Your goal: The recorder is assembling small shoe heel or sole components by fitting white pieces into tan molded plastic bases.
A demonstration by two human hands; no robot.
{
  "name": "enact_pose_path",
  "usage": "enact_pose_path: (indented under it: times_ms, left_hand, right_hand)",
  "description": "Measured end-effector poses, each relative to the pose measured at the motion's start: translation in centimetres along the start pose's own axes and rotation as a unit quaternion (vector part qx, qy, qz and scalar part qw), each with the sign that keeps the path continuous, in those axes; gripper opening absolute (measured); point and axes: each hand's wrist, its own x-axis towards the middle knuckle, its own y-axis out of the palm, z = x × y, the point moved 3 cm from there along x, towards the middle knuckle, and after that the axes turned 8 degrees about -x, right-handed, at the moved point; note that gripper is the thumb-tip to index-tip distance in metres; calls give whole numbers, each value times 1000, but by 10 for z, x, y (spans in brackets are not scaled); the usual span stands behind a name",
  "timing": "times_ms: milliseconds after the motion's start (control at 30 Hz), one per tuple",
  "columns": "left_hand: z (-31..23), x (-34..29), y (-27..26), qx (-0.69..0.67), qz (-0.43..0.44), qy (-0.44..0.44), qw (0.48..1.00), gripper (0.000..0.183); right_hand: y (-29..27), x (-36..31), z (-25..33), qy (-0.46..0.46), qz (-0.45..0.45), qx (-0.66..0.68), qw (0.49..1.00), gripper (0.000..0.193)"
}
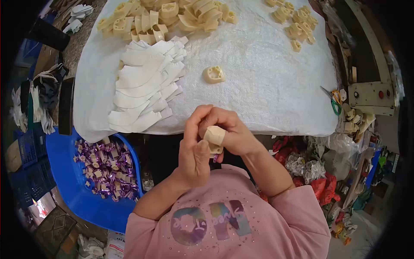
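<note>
Close to my chest, both hands are closed together around a cream plastic shoe heel [216, 149], mostly hidden by my fingers. A bit of shiny purple [215, 158] shows at its lower end. My left hand [193, 149] wraps its left side, thumb upward. On the other side my right hand [230, 131] grips it, with a beige wrap [214, 135] around the thumb. Beyond the hands, a single loose cream heel [214, 74] lies on the white cloth. To its left, white curved cut pieces [144, 86] overlap in a spread stack.
White woven sheeting [267, 95] covers the table. Cream heels [168, 17] are heaped at the far left, with a smaller group [299, 26] far right. Green-handled scissors [335, 103] lie at the right edge. A blue tub [101, 211] at lower left holds purple-covered pieces [108, 168].
</note>
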Motion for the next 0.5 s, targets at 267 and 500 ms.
enact_pose_path:
  times_ms: [267, 500]
  left_hand:
    - [0, 6, -9, 148, -110, 76, 980, 48]
    - [0, 6, -9, 57, -142, 19, 988, 39]
  right_hand:
    - [19, 8, -19, -244, -178, -180, 936, 28]
    - [24, 10, -18, -270, -181, -161, 932, 36]
